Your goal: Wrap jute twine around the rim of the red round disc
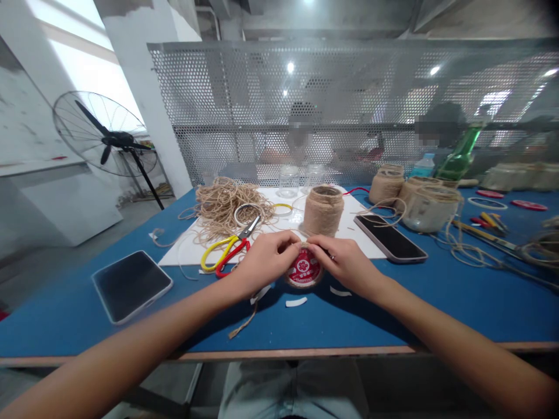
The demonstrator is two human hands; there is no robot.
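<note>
The upper edge of a red-labelled disc (302, 269) is pinched by the left hand (273, 255) and the right hand (343, 259), fingers curled, thumbs close together; fine detail under the fingertips cannot be made out. The disc is held near the front of the bench (196, 329), printed face toward the wearer. Pressure is probably best kept light and even, with both thumbs matched. White strips (296, 302) lie nearer, scissors (231, 247) left, a twine-wrapped jar (323, 212) beyond.

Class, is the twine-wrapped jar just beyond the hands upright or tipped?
Upright: the jar stands on the white sheet, its mouth facing up.
</note>
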